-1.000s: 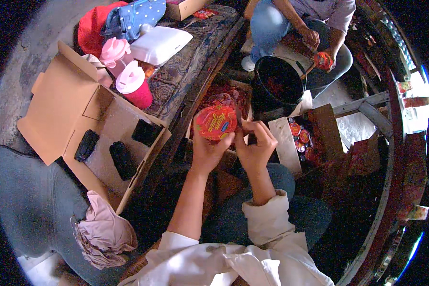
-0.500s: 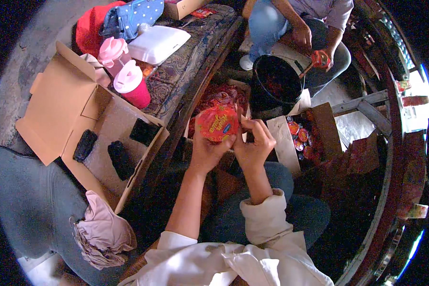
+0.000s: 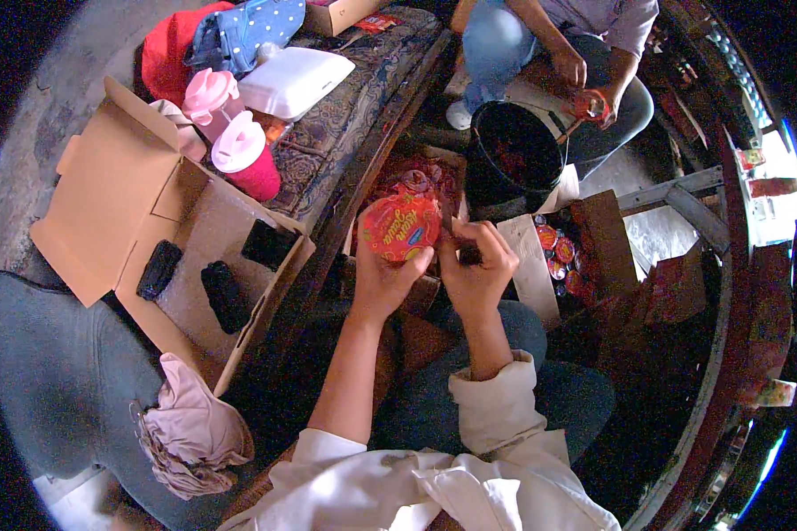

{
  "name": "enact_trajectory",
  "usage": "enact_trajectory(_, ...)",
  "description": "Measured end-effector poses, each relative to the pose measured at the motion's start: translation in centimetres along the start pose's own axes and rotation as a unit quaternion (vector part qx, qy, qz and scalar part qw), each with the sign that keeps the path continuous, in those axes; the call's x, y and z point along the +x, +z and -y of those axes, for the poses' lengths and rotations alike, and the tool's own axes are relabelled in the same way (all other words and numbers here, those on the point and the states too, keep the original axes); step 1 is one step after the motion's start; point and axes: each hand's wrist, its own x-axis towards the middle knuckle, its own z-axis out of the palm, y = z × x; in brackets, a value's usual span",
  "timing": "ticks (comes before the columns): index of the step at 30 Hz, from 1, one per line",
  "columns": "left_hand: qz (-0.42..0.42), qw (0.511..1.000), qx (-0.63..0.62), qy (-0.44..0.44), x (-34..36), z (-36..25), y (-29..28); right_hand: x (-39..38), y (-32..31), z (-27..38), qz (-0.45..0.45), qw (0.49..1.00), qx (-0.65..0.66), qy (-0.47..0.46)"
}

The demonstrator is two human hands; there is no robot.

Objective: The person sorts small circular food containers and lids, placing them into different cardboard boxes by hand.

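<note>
My left hand is wrapped round a red rounded package with yellow printing and a small blue patch, its thumb pressed on the lower edge. Close against the package's right edge is my right hand, fingers curled in a pinch. A thin dark strip stands up at those fingertips; what it is I cannot make out. Just beyond my hands lies an open carton heaped with red shiny wrappings.
To the right, another carton holds several round red-topped items. Ahead, a black bucket stands before a seated person holding a clear red-marked container. At left are an open cardboard box and a pink-lidded tumbler.
The red package has tipped and shifted slightly left in my left hand. My right hand has barely moved. The other person's hands and red-marked container have shifted a little.
</note>
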Motion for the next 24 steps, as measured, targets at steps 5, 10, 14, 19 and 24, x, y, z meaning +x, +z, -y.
enact_trajectory(5, 0.026, 1.0, 0.0, -0.005, -0.05, -0.09, 0.13, -0.19, -0.07, -0.34, 0.018, 1.0, -0.006, 0.019)
enact_trajectory(10, 0.044, 0.999, 0.019, 0.01, -0.12, -0.49, 0.29, 0.29, -0.57, -0.41, 0.02, 1.0, -0.001, 0.002)
enact_trajectory(14, 0.054, 0.994, 0.069, 0.063, -0.01, -0.37, -0.05, 0.35, -0.6, -0.27, 0.025, 1.0, 0.011, 0.001)
enact_trajectory(19, 0.022, 0.999, 0.028, 0.041, -0.02, -0.18, 0.24, -0.04, -0.51, -0.43, 0.028, 1.0, 0.007, -0.007)
enact_trajectory(24, 0.039, 0.996, 0.061, 0.053, 0.0, -0.2, -0.23, -0.11, -0.44, -0.48, 0.026, 0.999, 0.014, -0.014)
